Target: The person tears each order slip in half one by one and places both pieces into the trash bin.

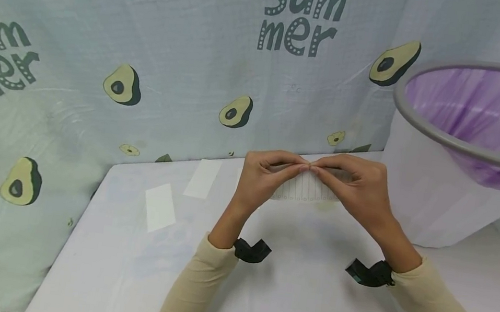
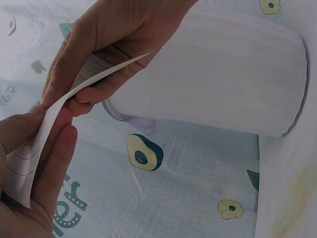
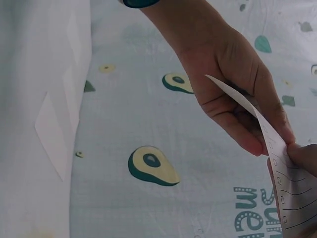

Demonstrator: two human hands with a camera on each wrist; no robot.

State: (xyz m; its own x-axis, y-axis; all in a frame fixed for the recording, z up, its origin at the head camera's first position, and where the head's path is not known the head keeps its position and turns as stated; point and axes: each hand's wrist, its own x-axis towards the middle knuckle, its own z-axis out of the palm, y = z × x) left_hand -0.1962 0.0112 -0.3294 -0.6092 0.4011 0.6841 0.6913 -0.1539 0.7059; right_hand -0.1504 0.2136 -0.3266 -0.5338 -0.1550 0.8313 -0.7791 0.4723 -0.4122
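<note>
Lined paper (image 1: 301, 188) between the fingertips (image 1: 301, 168)

Probably a home or a homelike room; its exact kind cannot be told. A pale blue-green plastic sheet (image 1: 187, 58) printed with cartoon avocados (image 1: 123, 84) and "summer" lettering hangs behind a white, grey-rimmed bin (image 1: 426, 189) with a purple plastic liner (image 1: 488, 108); a white surface (image 1: 120, 276) spreads left of the bin.

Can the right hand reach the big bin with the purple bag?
Probably yes: the bin stands just beyond the right hand, and nothing shows between them. That hand pinches the lined paper, though.
</note>
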